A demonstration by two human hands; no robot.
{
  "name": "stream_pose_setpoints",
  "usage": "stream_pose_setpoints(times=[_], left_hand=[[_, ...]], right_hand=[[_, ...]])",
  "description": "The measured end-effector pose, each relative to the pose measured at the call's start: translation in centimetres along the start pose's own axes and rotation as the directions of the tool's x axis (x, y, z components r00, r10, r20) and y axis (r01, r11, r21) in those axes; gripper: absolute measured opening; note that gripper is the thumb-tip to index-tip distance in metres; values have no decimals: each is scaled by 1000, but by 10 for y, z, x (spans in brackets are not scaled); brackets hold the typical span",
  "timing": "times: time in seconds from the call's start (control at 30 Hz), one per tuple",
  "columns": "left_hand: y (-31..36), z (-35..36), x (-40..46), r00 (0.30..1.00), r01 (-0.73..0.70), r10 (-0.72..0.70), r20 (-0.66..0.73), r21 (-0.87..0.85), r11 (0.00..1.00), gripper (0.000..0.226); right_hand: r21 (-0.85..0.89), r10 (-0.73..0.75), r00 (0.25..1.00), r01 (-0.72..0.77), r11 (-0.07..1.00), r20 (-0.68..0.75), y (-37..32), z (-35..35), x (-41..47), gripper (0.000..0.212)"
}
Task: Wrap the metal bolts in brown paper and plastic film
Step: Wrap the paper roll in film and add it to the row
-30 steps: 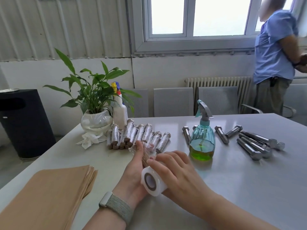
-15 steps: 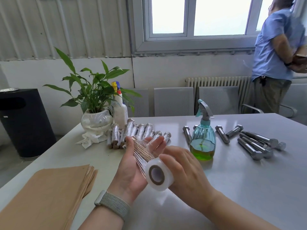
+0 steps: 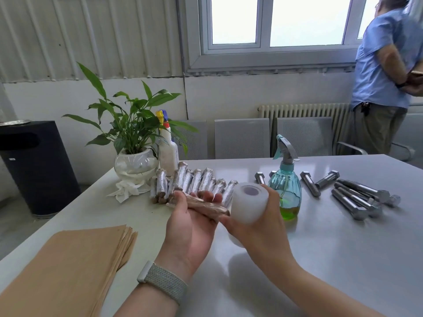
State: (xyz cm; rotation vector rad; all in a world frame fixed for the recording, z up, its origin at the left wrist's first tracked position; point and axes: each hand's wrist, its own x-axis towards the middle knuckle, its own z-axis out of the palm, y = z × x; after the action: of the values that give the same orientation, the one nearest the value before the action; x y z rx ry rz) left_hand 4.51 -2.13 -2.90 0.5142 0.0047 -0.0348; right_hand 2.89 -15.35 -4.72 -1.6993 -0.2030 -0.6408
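My left hand (image 3: 191, 227) holds a bolt wrapped in brown paper and film (image 3: 201, 205) across its palm, thumb over the bolt's left end. My right hand (image 3: 261, 225) grips a white roll of plastic film (image 3: 249, 202) just right of the bolt, raised above the table. Behind them lies a row of several wrapped bolts (image 3: 194, 183). Several bare metal bolts (image 3: 357, 195) lie on the table at the right. A stack of brown paper sheets (image 3: 68, 264) sits at the near left.
A teal spray bottle (image 3: 285, 179) with green liquid stands just behind my right hand. A potted plant (image 3: 135, 143), a white bottle (image 3: 168, 149) and a crumpled tissue (image 3: 124, 191) are at the back left. A person (image 3: 384, 76) stands by the window, far right.
Both hands rose off the table. The left palm turned up with the wrapped bolt, and the right hand swung the film roll up and to the right of the bolt.
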Motion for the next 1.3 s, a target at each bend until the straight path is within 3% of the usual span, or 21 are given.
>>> stream_pose_setpoints(times=[0.13,0.23,0.33,0.5,0.57,0.7,0.8,0.87,0.97,1.07,1.13,1.3], left_hand=[[-6,-2,2,991,-123,113,68,157,980,43],[-6,-4,0,963,-264,233,137,290,920,43],[-8,-9,-1,914,-406,347,211,441,800,37],[-7,-9,-3,801,-589,493,341,597,545,34],[-5,-8,-5,791,-592,505,345,637,493,29],[3,-11,-4,836,-516,490,248,658,548,54],[6,-13,-2,890,-421,426,162,649,634,72],[4,-14,0,929,-341,342,144,696,632,74],[-1,-16,-1,962,-265,210,176,794,547,65],[-5,-16,-3,965,-260,147,216,849,460,56],[-6,-16,-4,968,-249,132,212,859,447,57],[-9,-19,-2,968,-244,144,208,918,312,60]], right_hand=[[201,300,950,-313,928,91,-2,-2,2,71],[307,407,889,-456,836,211,-6,-1,0,53],[373,479,783,-614,696,396,-10,-3,-2,30],[321,587,582,-808,493,562,-17,-7,-7,39],[338,592,540,-840,425,598,-18,-9,-9,38],[278,544,551,-817,505,633,-22,-8,-12,57],[234,543,567,-793,562,619,-23,-11,-10,45],[190,549,590,-764,617,592,-21,-14,-6,37],[138,572,594,-752,644,566,-18,-19,1,42],[145,639,515,-829,540,571,-14,-28,10,51],[136,647,487,-847,514,586,-10,-33,15,46],[106,634,546,-797,594,549,-3,-37,20,30]])
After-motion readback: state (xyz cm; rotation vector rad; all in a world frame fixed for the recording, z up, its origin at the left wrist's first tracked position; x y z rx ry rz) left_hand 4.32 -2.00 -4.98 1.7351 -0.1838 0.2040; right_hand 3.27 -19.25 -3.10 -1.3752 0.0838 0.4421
